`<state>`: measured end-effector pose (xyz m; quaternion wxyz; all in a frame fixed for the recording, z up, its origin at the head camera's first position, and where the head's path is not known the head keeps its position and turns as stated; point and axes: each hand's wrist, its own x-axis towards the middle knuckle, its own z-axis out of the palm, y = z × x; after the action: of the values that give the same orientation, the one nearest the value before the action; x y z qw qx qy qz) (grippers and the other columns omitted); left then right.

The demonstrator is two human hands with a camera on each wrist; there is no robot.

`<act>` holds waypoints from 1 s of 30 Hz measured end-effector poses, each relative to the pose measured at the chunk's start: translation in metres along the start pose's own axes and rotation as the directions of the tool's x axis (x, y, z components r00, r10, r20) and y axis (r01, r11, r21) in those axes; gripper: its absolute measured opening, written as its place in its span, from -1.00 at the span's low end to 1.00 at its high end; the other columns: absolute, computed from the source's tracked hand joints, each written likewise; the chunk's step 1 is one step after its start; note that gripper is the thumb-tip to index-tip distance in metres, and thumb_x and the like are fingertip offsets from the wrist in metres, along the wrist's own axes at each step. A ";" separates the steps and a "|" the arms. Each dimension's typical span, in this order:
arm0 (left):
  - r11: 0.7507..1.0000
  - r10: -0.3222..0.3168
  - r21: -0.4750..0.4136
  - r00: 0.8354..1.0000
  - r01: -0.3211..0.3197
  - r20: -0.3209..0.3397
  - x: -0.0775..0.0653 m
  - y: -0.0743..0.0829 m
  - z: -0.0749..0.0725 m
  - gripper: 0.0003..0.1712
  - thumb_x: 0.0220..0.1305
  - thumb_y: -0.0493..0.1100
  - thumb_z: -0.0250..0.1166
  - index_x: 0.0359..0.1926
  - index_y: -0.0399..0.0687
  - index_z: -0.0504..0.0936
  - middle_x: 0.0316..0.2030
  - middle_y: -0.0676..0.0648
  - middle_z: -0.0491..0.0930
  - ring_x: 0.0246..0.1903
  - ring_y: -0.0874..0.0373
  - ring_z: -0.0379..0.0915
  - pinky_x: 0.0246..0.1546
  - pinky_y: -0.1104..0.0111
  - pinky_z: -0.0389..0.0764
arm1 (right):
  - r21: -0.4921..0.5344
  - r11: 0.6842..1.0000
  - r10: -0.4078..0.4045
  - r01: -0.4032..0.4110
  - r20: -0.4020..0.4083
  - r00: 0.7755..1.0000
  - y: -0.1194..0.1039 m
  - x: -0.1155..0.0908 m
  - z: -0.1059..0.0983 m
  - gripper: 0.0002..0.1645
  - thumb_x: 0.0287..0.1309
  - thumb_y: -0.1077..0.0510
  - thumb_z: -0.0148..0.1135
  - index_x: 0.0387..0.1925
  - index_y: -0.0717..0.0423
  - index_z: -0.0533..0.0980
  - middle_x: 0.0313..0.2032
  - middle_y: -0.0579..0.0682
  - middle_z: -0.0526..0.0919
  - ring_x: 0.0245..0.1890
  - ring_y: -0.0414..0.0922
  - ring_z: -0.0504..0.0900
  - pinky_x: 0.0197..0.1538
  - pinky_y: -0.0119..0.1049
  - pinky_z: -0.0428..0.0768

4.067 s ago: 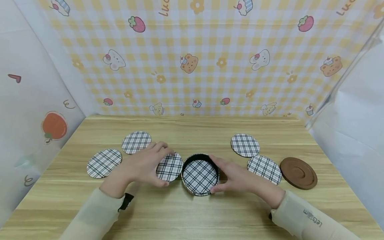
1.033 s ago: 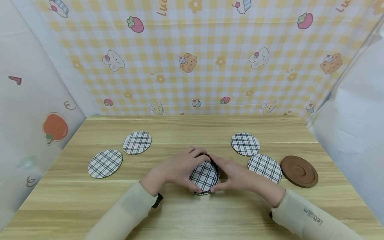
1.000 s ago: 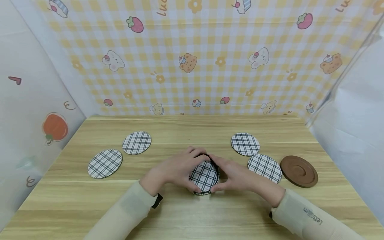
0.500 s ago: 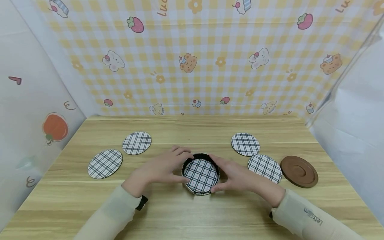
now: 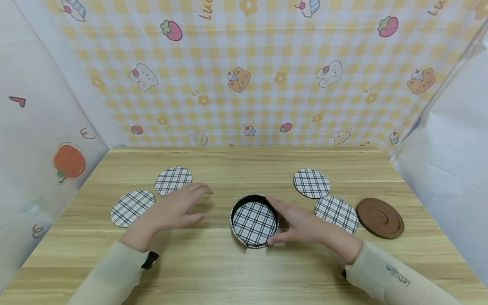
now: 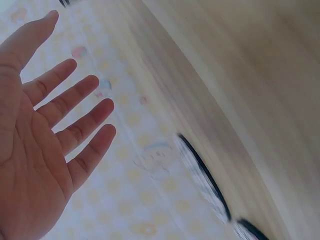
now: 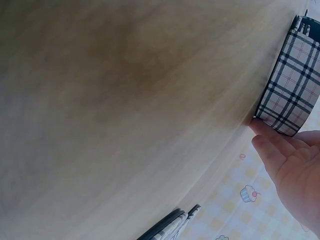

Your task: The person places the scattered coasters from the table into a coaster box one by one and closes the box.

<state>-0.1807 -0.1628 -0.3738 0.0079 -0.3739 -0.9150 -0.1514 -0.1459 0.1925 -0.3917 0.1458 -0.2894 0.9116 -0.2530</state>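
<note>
A round plaid coaster holder (image 5: 239,238) with a black inner wall stands on the wooden table, with a plaid coaster (image 5: 255,222) lying flat inside it. My right hand (image 5: 301,222) grips the holder's right side, thumb at the front and fingers at the back. In the right wrist view the holder's plaid side (image 7: 292,75) rises beside those fingers. Off to the left, my left hand (image 5: 171,209) hovers with spread fingers and holds nothing. It partly covers the far left coaster (image 5: 172,178) and borders the near left coaster (image 5: 131,207).
Two more plaid coasters lie on the right, the far one (image 5: 311,183) and the near one (image 5: 335,214), close together. Beside them rests a brown round disc (image 5: 380,217) with a recessed centre. A yellow checked cloth (image 5: 244,101) hangs behind the table.
My left hand brought the coaster from beside the holder into it, let it go and drew back leftward, fingers opening. My right hand has stayed on the holder.
</note>
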 end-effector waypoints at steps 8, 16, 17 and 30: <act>0.989 -0.143 -0.038 0.989 0.145 0.039 -0.012 -0.030 -0.008 -0.25 0.31 0.02 0.32 0.39 -0.23 0.32 0.36 -0.23 0.38 0.37 -0.20 0.26 0.35 -0.09 0.34 | 0.005 1.000 0.003 -0.003 0.002 1.000 0.000 0.000 0.000 0.41 -0.07 -0.43 0.39 0.56 0.15 -0.08 0.53 0.12 0.09 0.49 0.11 0.19 0.47 0.03 0.23; 0.978 -0.197 -0.068 0.980 0.199 0.038 -0.014 -0.062 -0.011 -0.18 0.32 -0.01 0.32 0.44 -0.33 0.23 0.42 -0.37 0.25 0.42 -0.34 0.12 0.39 -0.19 0.19 | 0.001 1.000 0.005 -0.005 0.004 1.000 -0.001 -0.001 -0.001 0.41 -0.08 -0.44 0.38 0.56 0.14 -0.08 0.53 0.10 0.09 0.49 0.10 0.19 0.48 0.05 0.21; 0.976 -0.202 -0.069 0.979 0.204 0.035 -0.014 -0.065 -0.012 -0.17 0.32 -0.01 0.32 0.44 -0.35 0.23 0.42 -0.39 0.24 0.42 -0.36 0.12 0.39 -0.19 0.18 | 0.002 1.000 0.006 -0.006 0.005 1.000 -0.001 -0.001 -0.001 0.41 -0.07 -0.44 0.38 0.56 0.14 -0.08 0.53 0.10 0.09 0.49 0.10 0.19 0.48 0.06 0.20; 0.945 -0.284 -0.147 0.956 0.293 0.076 -0.004 -0.096 -0.015 0.00 0.23 0.04 0.40 0.46 -0.40 0.12 0.43 -0.50 0.10 0.42 -0.46 -0.01 0.42 -0.26 0.04 | 0.000 1.000 -0.010 0.010 -0.002 1.000 -0.001 -0.001 -0.001 0.39 -0.06 -0.41 0.40 0.56 0.17 -0.07 0.52 0.12 0.11 0.49 0.10 0.20 0.48 0.01 0.22</act>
<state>-0.2453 -0.2339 -0.3860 -0.0685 -0.2394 -0.9450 -0.2122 -0.1454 0.1926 -0.3900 0.1434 -0.2936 0.9103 -0.2540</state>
